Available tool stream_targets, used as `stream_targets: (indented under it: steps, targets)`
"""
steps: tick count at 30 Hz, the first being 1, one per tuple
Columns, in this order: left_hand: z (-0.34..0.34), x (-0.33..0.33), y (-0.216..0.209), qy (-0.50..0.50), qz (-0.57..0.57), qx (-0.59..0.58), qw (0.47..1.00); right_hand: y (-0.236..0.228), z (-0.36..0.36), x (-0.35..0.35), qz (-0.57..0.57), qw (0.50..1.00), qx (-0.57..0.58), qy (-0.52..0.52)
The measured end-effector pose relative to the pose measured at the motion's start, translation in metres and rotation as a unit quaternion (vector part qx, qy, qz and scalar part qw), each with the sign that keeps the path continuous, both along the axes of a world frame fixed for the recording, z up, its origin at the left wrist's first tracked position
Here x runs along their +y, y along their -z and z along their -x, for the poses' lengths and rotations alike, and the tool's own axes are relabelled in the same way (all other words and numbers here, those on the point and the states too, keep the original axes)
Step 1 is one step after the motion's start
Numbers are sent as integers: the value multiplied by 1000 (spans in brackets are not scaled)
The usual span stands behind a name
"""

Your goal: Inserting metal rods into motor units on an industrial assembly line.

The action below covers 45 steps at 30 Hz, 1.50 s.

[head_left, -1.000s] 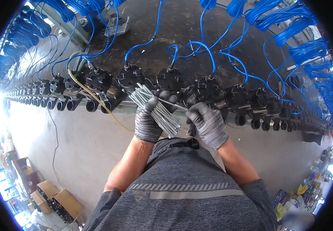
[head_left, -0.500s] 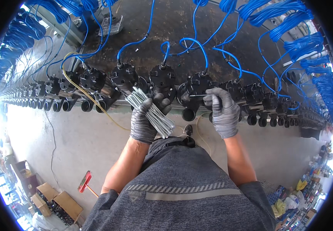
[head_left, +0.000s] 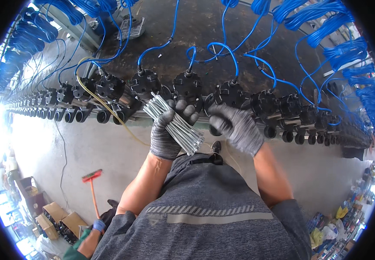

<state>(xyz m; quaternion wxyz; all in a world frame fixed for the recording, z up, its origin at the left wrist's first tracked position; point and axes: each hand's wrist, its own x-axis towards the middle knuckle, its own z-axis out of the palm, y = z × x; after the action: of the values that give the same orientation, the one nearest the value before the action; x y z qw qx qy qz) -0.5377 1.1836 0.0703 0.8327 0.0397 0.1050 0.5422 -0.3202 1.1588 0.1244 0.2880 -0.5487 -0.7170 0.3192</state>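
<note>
A thick bundle of long, thin silvery bolts (head_left: 174, 125) lies slantwise in my gloved left hand (head_left: 166, 138), its fingers wrapped round the shafts. Just right of it, my gloved right hand (head_left: 236, 126) is smeared by motion, and I cannot make out whether anything is between its fingers. That hand is in front of a black round pump-like unit (head_left: 230, 92) with a blue cable (head_left: 233, 56) rising from its top. Another black unit (head_left: 187, 84) stands beyond the bundle's upper end.
Many similar black units line the bench (head_left: 170, 26) edge to both sides. Coiled blue cables (head_left: 330, 32) hang above. A yellowish hose (head_left: 92, 91) drapes over the left units. At lower left, a co-worker's gloved hand (head_left: 98, 225) is at a red broom (head_left: 93, 177) near cardboard boxes (head_left: 72, 225).
My right hand has moved left and down from the unit's face, and the thin bolt it held no longer shows. The broom has shifted, and a co-worker's arm has come into view.
</note>
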Motion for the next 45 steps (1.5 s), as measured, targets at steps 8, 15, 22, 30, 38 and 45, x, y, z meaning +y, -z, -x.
stream_targets:
  steps: [8,15,22,30,38,45]
  targets:
    - [-10,-2,2,13,-29,17,999,13,18,-36,230,953,195,37]
    - [-38,2,-4,50,-29,35,998,32,6,-43,-113,988,-59,85]
    - [-45,-10,-2,143,19,152,978,-11,-33,-27,-41,922,270,274]
    - [-54,-7,10,130,17,75,989,33,-113,-18,-135,869,292,376]
    - [-49,-5,6,112,3,77,991,38,-103,-6,-128,920,116,351]
    - [-51,6,1,108,-37,12,993,27,-83,1,-114,978,-168,44]
